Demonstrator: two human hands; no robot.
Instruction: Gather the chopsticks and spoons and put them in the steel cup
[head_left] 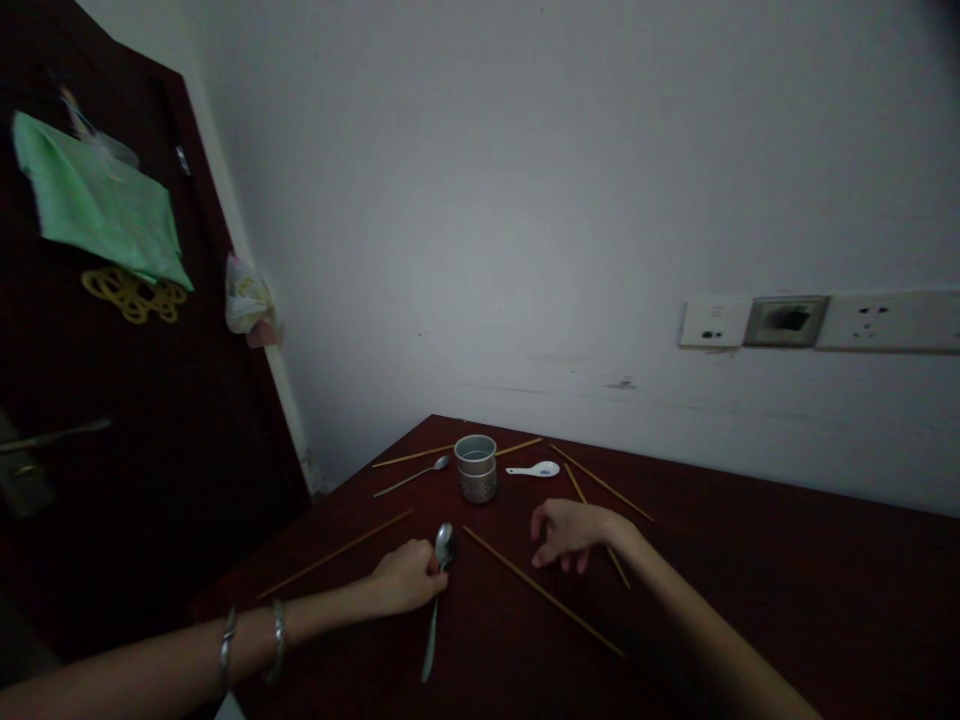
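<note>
My left hand (405, 577) rests on the dark red table (750, 600), its fingers curled around the neck of a metal spoon (437, 600) that lies with its bowl pointing away. My right hand (568, 533) hovers just above the table with its fingers bent down and apart, holding nothing, over one chopstick (596, 525). A long chopstick (541, 591) lies between the two hands. A metal cup (476, 468) stands behind them. A white ceramic spoon (534, 469) lies to its right and a second metal spoon (412, 477) to its left.
Several more chopsticks lie scattered around the cup, one (335, 552) left of my left hand. A dark door (112, 450) with a green cloth (97, 205) hanging on it stands at the left. Wall sockets (817, 321) sit on the white wall at the right.
</note>
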